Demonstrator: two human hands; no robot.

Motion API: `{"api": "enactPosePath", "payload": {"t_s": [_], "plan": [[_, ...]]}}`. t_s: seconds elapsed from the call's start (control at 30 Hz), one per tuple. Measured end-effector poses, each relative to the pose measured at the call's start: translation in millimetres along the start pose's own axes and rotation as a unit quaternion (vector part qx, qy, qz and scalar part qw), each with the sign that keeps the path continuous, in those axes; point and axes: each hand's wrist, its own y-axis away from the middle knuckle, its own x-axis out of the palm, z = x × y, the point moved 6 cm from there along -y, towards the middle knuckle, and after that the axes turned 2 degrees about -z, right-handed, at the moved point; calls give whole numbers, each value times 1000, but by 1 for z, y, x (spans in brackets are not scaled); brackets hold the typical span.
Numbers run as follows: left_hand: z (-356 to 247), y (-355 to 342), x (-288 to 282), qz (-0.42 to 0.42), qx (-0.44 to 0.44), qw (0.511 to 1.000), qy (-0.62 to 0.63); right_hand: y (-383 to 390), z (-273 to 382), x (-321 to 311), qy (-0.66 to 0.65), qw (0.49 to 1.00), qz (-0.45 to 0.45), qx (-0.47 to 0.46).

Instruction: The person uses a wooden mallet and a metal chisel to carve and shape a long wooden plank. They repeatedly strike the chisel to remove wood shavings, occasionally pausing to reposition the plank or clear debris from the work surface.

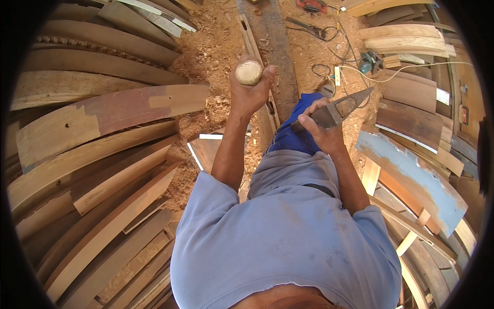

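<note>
Your left grip (251, 97) wraps round-topped wood (249, 72) | right grip (325, 133) clasps pointed tool (335, 114) | both likely stiff (tool probably heavy); hold its blunt end

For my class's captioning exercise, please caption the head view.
Amid wood shavings, left hand grips a pale round-ended object; right hand holds a dark tapered tool.

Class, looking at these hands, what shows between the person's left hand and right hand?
In the head view, between the left hand and the right hand show a slotted wooden piece, a dark plank and blue cloth.
</note>
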Motion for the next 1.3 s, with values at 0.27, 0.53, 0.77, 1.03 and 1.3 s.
{"api": "enactPosePath", "payload": {"t_s": [0.27, 0.53, 0.77, 1.03, 1.3], "plan": [[-3, -3, 2, -4, -41, 998, 56, -2, -6, 0, -17, 1000, -2, 20], [8, -16, 17, 31, -51, 998, 25, -10, 4, -2, -28, 999, 26, 19], [31, -29, -2, -7, -92, 995, 39, -39, 96, -48, 63, 986, -116, -100], [18, -7, -11, -72, -97, 990, 66, -80, 218, -71, 175, 927, -171, -283], [12, 37, -2, 4, 9, 1000, 11, -75, 167, -14, 373, 902, 54, -210]]}}
